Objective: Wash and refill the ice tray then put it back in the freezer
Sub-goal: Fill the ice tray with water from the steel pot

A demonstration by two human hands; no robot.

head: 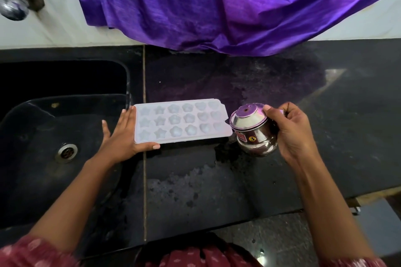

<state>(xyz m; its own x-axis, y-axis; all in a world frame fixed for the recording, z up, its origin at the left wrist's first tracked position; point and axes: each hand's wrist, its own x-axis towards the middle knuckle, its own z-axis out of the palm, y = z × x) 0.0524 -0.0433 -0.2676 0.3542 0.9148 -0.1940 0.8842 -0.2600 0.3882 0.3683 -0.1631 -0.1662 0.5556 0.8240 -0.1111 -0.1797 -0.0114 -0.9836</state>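
ice tray (180, 121) by sink (43, 123) edge, left hand (121, 136) straight-fingered at its end, right hand (290, 132) round steel pot (251, 134)

ice tray (181, 120) flat on counter (217, 180), just right of sink (43, 125) | your left hand (121, 136) against its left end, thumb on near edge | pot (252, 132) tilted just beside its right end, in your right hand (290, 130) | cloth (217, 6) behind tray | tap (13, 6) behind sink, far left | drain (66, 152) in sink, left of your left hand
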